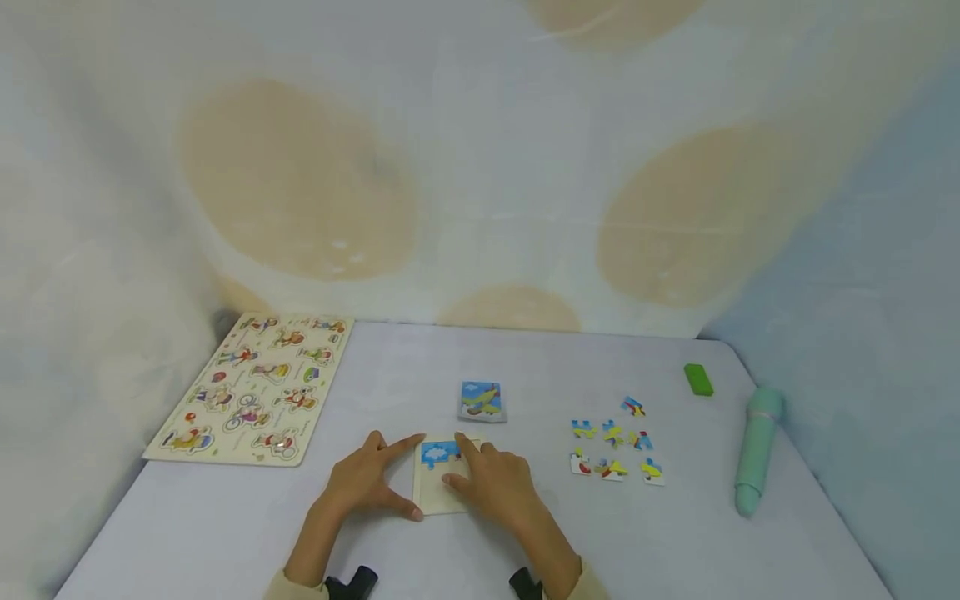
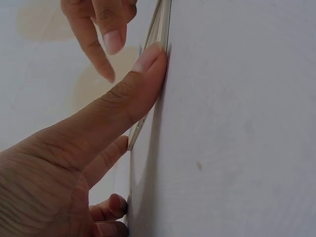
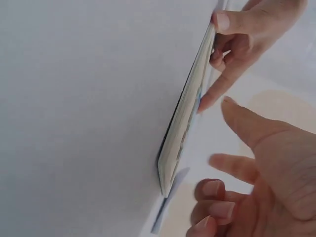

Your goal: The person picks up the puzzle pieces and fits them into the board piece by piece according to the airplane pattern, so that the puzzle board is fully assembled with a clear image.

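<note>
A small pale puzzle board (image 1: 437, 498) lies on the table in front of me, with blue puzzle pieces (image 1: 433, 452) set along its far edge. My left hand (image 1: 363, 479) spans the board's left side, index fingertip at the far corner and thumb at the near one. In the left wrist view the thumb (image 2: 126, 91) rests against the board's edge. My right hand (image 1: 501, 483) is over the board's right side, its index finger extended to the far right corner and its thumb above the bare surface. In the right wrist view no thing shows between its thumb and fingers.
Several loose puzzle pieces (image 1: 612, 435) lie to the right. Beyond the board sits a small picture puzzle (image 1: 482, 402) with a yellow plane. A large figure board (image 1: 258, 383) is at far left. A green block (image 1: 698, 380) and a mint-green cylinder (image 1: 757, 454) lie at far right.
</note>
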Demonstrator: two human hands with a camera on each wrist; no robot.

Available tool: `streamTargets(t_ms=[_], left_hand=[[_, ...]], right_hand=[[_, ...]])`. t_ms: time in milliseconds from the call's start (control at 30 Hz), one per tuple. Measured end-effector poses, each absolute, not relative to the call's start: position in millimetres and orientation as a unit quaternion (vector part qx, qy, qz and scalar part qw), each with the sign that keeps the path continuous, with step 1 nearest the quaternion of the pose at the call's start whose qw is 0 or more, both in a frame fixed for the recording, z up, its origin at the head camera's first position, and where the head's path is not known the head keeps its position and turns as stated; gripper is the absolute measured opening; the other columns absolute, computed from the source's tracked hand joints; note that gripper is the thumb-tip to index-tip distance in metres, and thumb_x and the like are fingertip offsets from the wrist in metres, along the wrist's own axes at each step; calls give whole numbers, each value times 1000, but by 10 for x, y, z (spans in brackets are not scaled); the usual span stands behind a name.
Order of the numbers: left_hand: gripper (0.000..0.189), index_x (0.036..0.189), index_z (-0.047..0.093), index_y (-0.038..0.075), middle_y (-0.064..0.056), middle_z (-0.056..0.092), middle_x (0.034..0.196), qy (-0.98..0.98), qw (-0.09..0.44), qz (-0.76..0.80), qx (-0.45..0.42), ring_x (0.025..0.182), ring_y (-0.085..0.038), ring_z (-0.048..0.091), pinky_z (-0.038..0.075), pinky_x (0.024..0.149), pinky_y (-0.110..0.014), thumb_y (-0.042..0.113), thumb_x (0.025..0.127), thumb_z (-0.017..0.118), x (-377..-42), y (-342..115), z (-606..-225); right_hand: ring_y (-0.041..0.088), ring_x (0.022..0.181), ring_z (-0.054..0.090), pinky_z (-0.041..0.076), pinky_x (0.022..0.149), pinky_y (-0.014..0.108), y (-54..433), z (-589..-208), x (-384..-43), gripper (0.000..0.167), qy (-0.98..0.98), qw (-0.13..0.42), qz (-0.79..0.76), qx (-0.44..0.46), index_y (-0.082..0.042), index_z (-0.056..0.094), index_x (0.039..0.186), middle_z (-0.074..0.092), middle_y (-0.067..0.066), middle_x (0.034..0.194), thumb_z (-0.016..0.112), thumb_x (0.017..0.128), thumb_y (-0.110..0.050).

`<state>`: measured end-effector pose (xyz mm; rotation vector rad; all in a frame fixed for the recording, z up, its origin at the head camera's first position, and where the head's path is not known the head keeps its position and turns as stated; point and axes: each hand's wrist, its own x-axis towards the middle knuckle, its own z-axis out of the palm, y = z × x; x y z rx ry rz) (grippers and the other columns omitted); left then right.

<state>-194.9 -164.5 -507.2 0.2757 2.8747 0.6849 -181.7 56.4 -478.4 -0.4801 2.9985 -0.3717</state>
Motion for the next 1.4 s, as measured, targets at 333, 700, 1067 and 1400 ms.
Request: streamTargets(t_ms=[333,700,1067,1400], left_hand=[[112,143,53,37,-2,37,91,964,92,235,89,69,-16,40,32,56,-30,62,42,92,-1932,-1649,-5084],[110,143,53,36,-2,37,91,962,89,242,86,68,-16,39,31,57,-31,60,43,93,-1911,-1660,-5095],[111,143,53,36,-3,37,91,963,91,240,86,69,-17,39,31,57,-31,62,42,92,-1936,-1652,-5105],[111,143,53,35,-2,38,90,962,89,242,91,68,-16,39,32,56,-31,62,42,92,-1928,-1658,-5077]], right_hand=[[10,61,43,37,53,24,1113,-4656,-1873,53,968,-67,-213,-114,-13,65,129,58,4,91,74,86,-43],[17,58,45,35,47,28,2284,-4657,-2334,51,971,-32,-237,28,3,67,120,59,11,79,73,88,-36],[31,81,61,48,60,40,2881,-4725,-2433,48,975,-7,-211,72,4,62,123,65,24,101,71,89,-29],[35,88,60,48,66,43,3064,-4773,-2479,53,970,11,-228,87,5,56,132,64,26,104,70,89,-22]])
